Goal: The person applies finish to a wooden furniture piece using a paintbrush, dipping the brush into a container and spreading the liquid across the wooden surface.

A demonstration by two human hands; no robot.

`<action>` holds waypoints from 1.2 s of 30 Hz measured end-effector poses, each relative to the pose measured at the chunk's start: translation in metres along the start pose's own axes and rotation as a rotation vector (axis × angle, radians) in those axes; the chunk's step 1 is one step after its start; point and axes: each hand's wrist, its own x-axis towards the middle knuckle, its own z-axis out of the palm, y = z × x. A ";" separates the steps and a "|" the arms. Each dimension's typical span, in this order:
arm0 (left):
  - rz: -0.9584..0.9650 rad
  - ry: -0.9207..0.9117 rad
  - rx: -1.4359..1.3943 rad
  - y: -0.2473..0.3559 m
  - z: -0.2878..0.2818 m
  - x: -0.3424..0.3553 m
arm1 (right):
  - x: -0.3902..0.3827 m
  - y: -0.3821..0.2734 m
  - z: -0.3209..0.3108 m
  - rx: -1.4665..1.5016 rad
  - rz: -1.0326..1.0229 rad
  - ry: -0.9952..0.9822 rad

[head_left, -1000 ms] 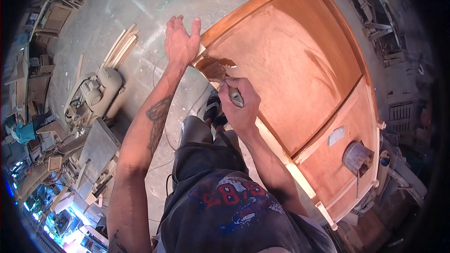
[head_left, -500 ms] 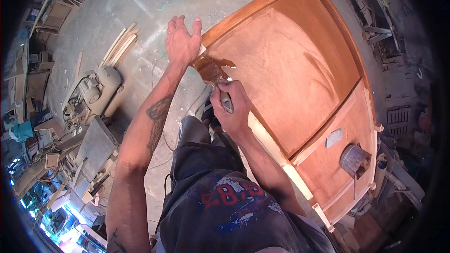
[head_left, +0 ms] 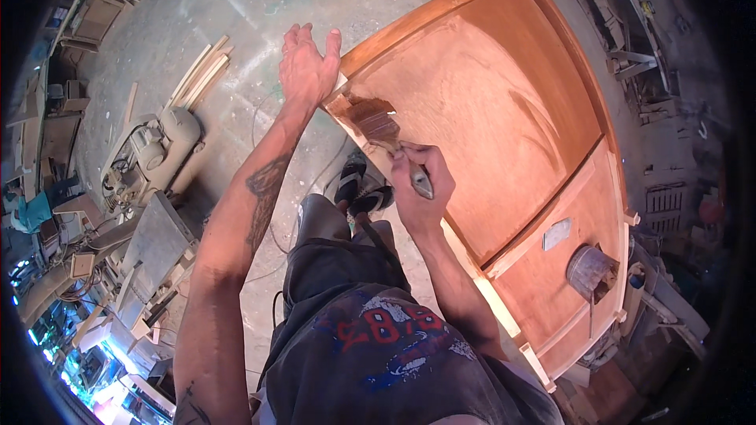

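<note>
My right hand (head_left: 425,181) is closed around the handle of a paintbrush (head_left: 384,140). Its bristles press on the corner of a large wooden panel (head_left: 472,126), where a wet dark-brown patch (head_left: 368,114) spreads. The panel sits in a wooden frame whose far rail (head_left: 433,12) is stained orange-brown, while the edge nearest me is pale bare wood. At the panel's left corner my left hand (head_left: 307,71) lies against the frame end, fingers stretched out and apart, holding nothing.
A stained can (head_left: 591,271) with a thin stick stands on the panel's smaller section, beside a pale flat pad (head_left: 557,234). An air compressor (head_left: 157,142) and wood strips (head_left: 203,72) are on the floor at left. My sandalled feet (head_left: 362,189) are beside the frame.
My right hand and the brush have moved to the right along the panel's near edge, away from the corner. My left hand stays at the frame end.
</note>
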 end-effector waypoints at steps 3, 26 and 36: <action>-0.012 0.001 0.001 -0.003 0.002 -0.003 | -0.005 0.003 0.001 -0.026 0.022 -0.014; -0.039 -0.023 -0.030 -0.005 -0.002 0.003 | -0.021 0.001 -0.066 -0.123 0.078 -0.142; -0.056 -0.065 -0.008 -0.007 0.001 -0.002 | -0.025 -0.013 -0.121 -0.021 0.295 -0.106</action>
